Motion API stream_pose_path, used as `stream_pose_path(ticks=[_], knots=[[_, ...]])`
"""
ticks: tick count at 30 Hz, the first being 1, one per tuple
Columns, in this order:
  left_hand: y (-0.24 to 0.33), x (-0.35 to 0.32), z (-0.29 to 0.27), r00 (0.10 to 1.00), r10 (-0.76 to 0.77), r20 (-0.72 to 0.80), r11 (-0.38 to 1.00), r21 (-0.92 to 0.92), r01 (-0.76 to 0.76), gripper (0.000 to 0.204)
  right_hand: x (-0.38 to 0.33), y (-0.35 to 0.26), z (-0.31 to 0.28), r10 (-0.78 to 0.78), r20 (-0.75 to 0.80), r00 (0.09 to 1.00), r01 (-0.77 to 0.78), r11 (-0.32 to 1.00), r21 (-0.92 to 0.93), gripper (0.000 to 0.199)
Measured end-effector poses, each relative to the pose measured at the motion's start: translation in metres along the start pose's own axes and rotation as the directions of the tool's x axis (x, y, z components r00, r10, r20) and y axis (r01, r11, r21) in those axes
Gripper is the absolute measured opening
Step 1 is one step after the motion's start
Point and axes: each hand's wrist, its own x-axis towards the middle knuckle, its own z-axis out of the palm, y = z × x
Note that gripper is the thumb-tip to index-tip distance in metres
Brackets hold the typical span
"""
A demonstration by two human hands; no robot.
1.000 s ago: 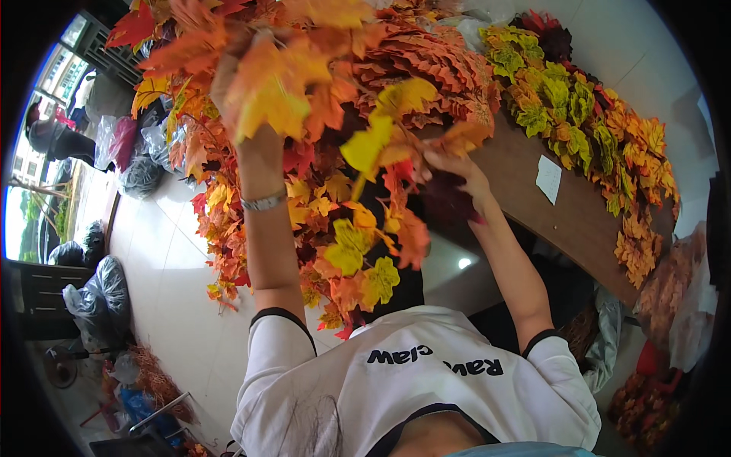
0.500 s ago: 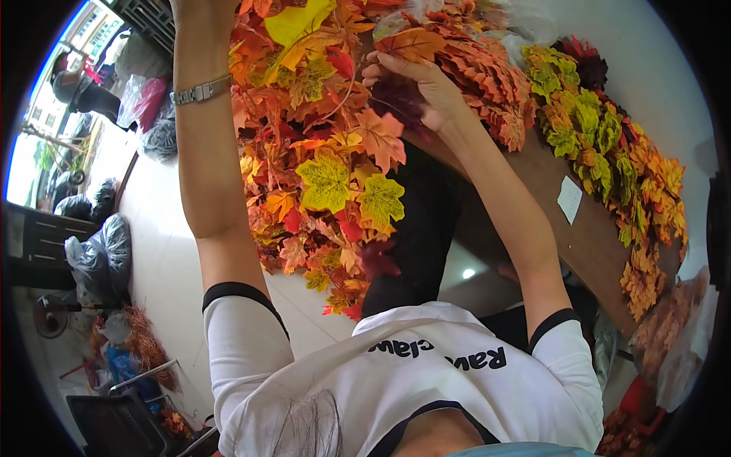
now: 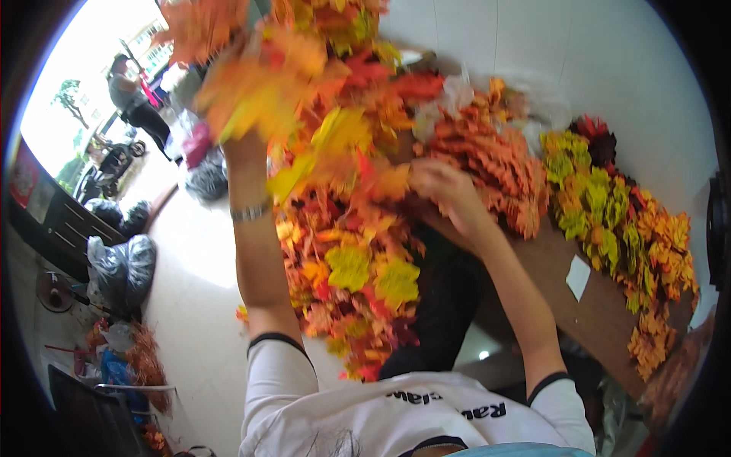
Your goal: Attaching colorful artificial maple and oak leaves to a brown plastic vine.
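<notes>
Head view: a person in a white shirt lifts a long hanging bunch of artificial autumn leaves beside a brown table.
Brown table (image 3: 601,312): runs along the right side; its far edge carries heaps of leaves, its near edge is mostly bare, with a small white slip of paper (image 3: 577,276) on it.
Leaf garland (image 3: 343,251): orange, red and yellow leaves hang from above the head down past the table's left end to waist level; blurred at the top.
Orange leaf pile (image 3: 495,160): lies at the table's far left corner, touching the garland.
Yellow-green leaf pile (image 3: 594,198): sits further right along the far edge, with orange leaves beyond it.
Left hand (image 3: 242,145): raised, buried in the upper leaves; fingers hidden, so I cannot tell how it grips. A bracelet (image 3: 250,212) sits on the wrist.
Right hand (image 3: 442,186): fingers curled into the leaves at the table's left end, seemingly closed on a strand.
Doing it well: I judge it best to keep the upper hold firm and draw strands out gently, so nothing snags on the pile.
</notes>
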Motion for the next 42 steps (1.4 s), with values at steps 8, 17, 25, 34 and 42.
stream_pose_path(ticks=[8,17,25,34,42], knots=[[0.011,-0.001,-0.017,0.988,0.156,0.006,0.831,0.54,-0.135,0.042,-0.065,0.067,-0.028,-0.225,0.072,0.972,0.182,0.519,-0.835,0.019],[-0.057,0.136,-0.081,0.976,-0.172,0.136,0.938,-0.282,0.204,0.039,-0.091,0.118,-0.048,-0.24,0.239,0.941,0.284,0.177,-0.942,0.011],[-0.096,0.156,-0.088,0.999,-0.047,0.014,0.992,0.12,0.044,0.024,-0.092,0.114,-0.056,-0.232,0.238,0.943,0.279,0.162,-0.947,0.011],[-0.06,0.242,0.037,0.957,-0.232,-0.175,0.93,0.248,0.271,0.004,-0.089,0.112,-0.072,-0.203,0.208,0.957,0.242,0.157,-0.958,0.01],[-0.147,0.347,0.026,0.916,-0.193,-0.352,0.751,0.548,0.369,0.023,-0.074,0.129,-0.068,-0.231,0.238,0.943,0.292,0.236,-0.927,0.009]])
